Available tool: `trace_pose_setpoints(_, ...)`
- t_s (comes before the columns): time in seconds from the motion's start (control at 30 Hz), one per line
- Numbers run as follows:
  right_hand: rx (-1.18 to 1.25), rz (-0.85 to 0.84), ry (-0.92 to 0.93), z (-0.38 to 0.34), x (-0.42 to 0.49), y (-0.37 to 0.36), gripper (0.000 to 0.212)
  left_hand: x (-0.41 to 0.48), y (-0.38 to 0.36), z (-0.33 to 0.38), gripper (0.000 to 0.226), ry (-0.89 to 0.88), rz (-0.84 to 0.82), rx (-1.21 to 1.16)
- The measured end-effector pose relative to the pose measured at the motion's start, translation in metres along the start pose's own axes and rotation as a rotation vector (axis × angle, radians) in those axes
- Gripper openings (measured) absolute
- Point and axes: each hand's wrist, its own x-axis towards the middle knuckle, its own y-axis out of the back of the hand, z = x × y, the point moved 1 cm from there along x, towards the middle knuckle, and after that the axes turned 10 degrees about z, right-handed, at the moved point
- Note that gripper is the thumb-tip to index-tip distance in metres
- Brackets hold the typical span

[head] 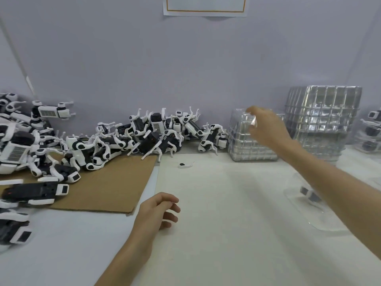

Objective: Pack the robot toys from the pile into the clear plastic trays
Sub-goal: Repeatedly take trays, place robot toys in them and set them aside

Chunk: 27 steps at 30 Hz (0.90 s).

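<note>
A pile of black-and-white robot toys (144,137) runs along the wall from the far left to the middle. A short stack of clear plastic trays (243,145) stands at the back right. My right hand (266,131) reaches over the top of that stack, with its fingertips at the stack's top edge. Whether it holds a tray is unclear. My left hand (158,211) hovers low over the white table, its fingers loosely curled and holding nothing. A clear tray (321,215) with one toy (309,195) in it lies under my right forearm.
A brown cardboard sheet (107,186) lies under the left part of the pile. A taller stack of clear trays (321,120) stands further right. Packed trays (371,131) sit at the far right edge. A small loose black-and-white part (183,165) lies mid-table.
</note>
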Motion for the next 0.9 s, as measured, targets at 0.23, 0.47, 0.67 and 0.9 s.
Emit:
trace_pose_setpoints(0.23, -0.413, -0.212, -0.017, 0.038, 0.043, -0.049, 0.063, 0.0, -0.001, 0.0, 0.026, -0.01, -0.036, -0.036)
trace_pose_setpoints(0.47, -0.389, -0.093, 0.006, 0.04, 0.072, -0.029, 0.037, -0.006, 0.0, 0.004, 0.025, 0.002, -0.079, -0.038)
trace_pose_setpoints(0.67, -0.295, -0.216, -0.055, 0.043, 0.083, -0.014, 0.056, -0.006, -0.002, 0.005, 0.026, 0.003, -0.08, -0.029)
trace_pose_setpoints(0.9, -0.394, -0.28, -0.039, 0.057, 0.054, -0.045, 0.054, -0.005, -0.002, 0.002, 0.027, 0.009, -0.086, -0.02)
